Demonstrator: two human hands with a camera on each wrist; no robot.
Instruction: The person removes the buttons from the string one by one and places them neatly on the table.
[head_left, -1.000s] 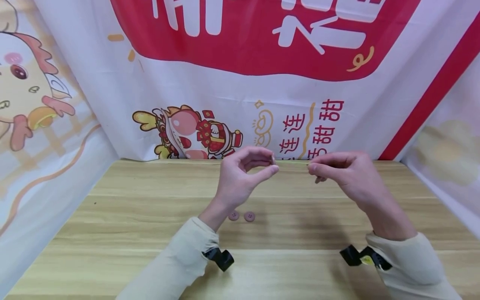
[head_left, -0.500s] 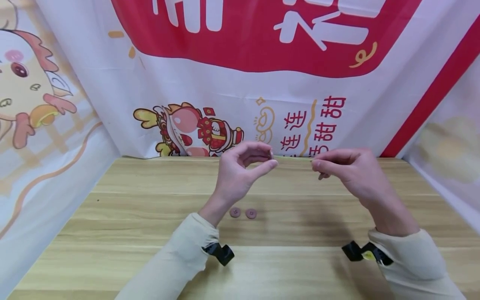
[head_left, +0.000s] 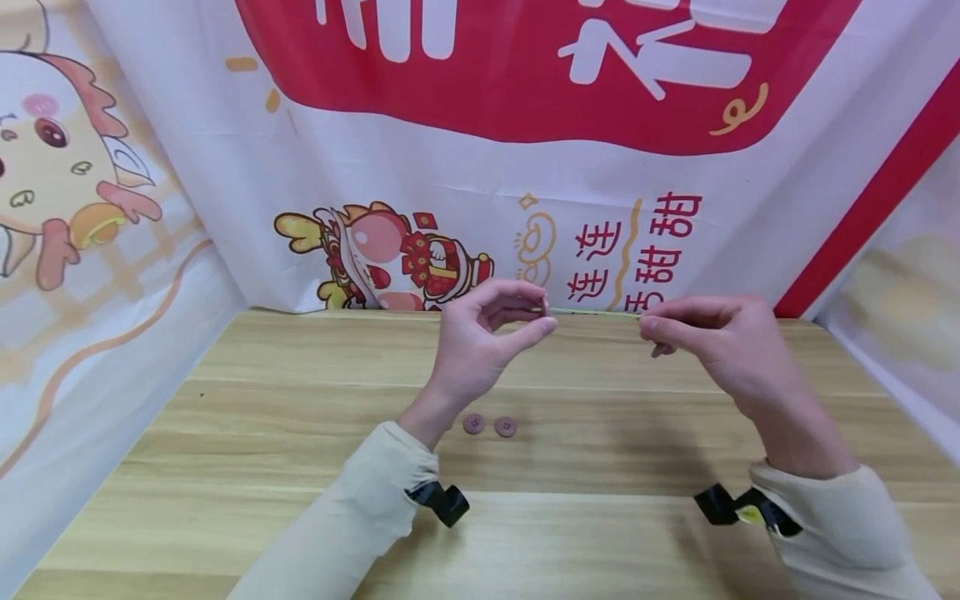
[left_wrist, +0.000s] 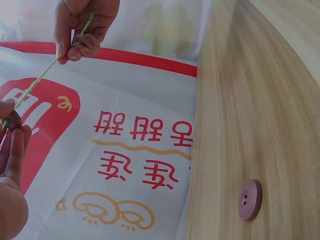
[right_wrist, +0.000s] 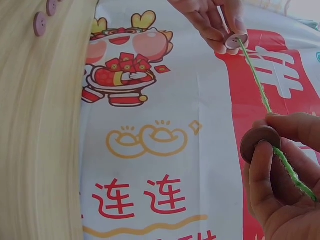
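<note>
My left hand [head_left: 483,354] pinches a mauve button [right_wrist: 232,41] on edge between thumb and fingers. Green yarn [right_wrist: 257,80] comes out of one of its holes and runs taut across to my right hand [head_left: 723,346]. There the thumb and index finger pinch the yarn. A second, darker-looking button [right_wrist: 259,142] rests against the right hand's lower fingers, and more yarn trails past it over the palm; whether the yarn goes through this button I cannot tell. Two more mauve buttons [head_left: 473,424] [left_wrist: 250,200] lie flat on the table, below the left hand.
The wood-grain table [head_left: 300,467] reaches back to a white cloth with red printing [head_left: 600,100]. Printed cloth hangs on the left side [head_left: 97,333] and right side [head_left: 892,308] too. Each sleeve carries a black wrist camera [head_left: 447,505].
My right hand has moved to the right, away from the left, and a longer length of yarn stretches between them. The left hand keeps its pinch on the button.
</note>
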